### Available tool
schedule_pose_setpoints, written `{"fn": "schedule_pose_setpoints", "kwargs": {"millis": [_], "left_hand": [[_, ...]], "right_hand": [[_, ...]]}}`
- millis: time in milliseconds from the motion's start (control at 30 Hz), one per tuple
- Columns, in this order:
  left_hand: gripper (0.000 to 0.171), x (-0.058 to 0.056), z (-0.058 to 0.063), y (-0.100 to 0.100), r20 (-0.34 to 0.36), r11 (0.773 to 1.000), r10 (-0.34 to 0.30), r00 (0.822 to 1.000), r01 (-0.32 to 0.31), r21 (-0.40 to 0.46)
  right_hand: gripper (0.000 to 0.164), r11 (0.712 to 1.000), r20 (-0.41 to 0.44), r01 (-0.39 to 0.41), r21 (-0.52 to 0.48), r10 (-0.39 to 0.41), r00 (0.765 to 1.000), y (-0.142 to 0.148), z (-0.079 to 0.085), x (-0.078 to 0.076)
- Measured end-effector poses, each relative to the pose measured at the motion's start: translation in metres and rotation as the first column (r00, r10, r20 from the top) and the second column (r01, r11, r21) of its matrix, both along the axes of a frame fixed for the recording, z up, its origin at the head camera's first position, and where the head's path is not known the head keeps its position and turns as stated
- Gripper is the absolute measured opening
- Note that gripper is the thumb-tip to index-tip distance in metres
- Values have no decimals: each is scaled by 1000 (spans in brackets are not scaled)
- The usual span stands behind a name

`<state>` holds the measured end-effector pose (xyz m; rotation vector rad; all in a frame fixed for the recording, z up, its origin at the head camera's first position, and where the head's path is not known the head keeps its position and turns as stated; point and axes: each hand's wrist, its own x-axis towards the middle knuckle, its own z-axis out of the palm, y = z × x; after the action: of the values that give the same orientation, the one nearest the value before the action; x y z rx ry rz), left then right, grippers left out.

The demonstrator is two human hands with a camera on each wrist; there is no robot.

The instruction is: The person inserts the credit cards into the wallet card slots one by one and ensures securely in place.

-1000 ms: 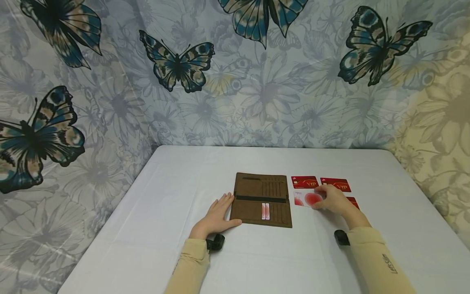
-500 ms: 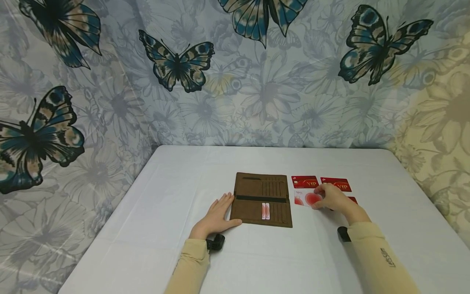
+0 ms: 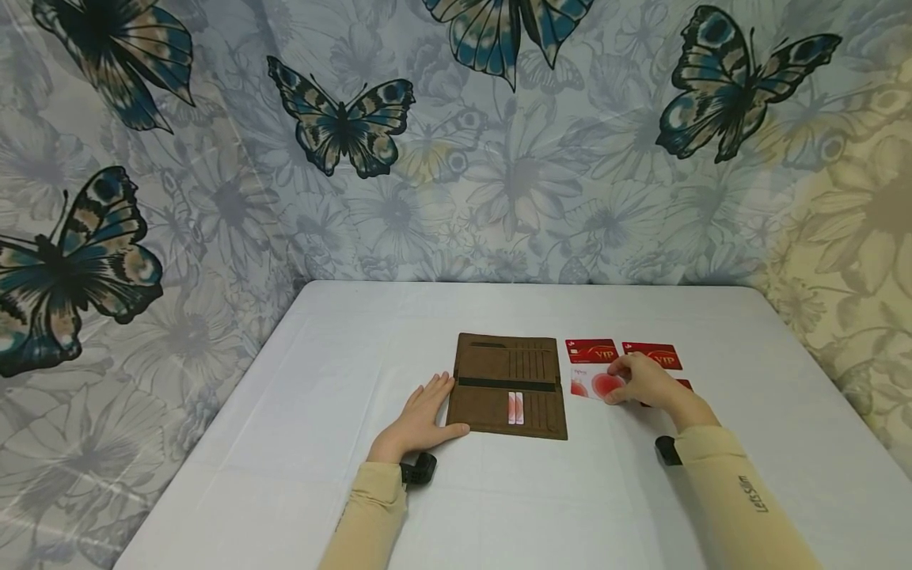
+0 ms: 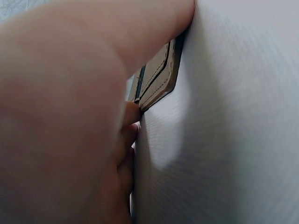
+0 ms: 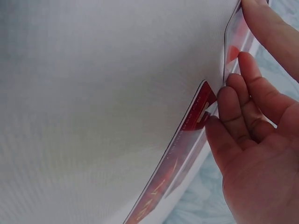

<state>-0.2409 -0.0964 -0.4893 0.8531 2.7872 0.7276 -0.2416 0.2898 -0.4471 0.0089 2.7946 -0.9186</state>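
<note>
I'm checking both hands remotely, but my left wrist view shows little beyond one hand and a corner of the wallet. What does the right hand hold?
Observer: In the head view, the right hand holds a white card with pink circles.
Operator: Does anything show in the wallet?
Observer: Yes, two pink-and-white strips in its near half.
Operator: Anything else near the right hand?
Observer: Yes, at least three red cards, one of them partly hidden by it.

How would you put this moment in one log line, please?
left hand: touches open wallet; right hand: pinches pale card; red VIP cards: on table
</note>
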Motion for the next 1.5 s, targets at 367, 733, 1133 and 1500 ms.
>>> {"fn": "schedule_pose_setpoints", "kwargs": {"millis": [367,733,1133,1500], "left_hand": [[87,1,2,0,11,1000,0,1000,0,6],[87,2,1,0,16,1000,-1,1000,1,5],[86,2,1,0,-16,1000,-10,1000,10,26],[87,1,1,1,4,1000,-3,1000,3,8]], "right_hand": [[60,1000,3,8,-11,-8,1000,0,0,0],[54,1000,-85,-15,15,17,996,-1,-3,5],[35,998,-126,-2,-55,-5,992,5,-1,12],[27,996,-169,-71,-60,60,984,10,3,20]]}}
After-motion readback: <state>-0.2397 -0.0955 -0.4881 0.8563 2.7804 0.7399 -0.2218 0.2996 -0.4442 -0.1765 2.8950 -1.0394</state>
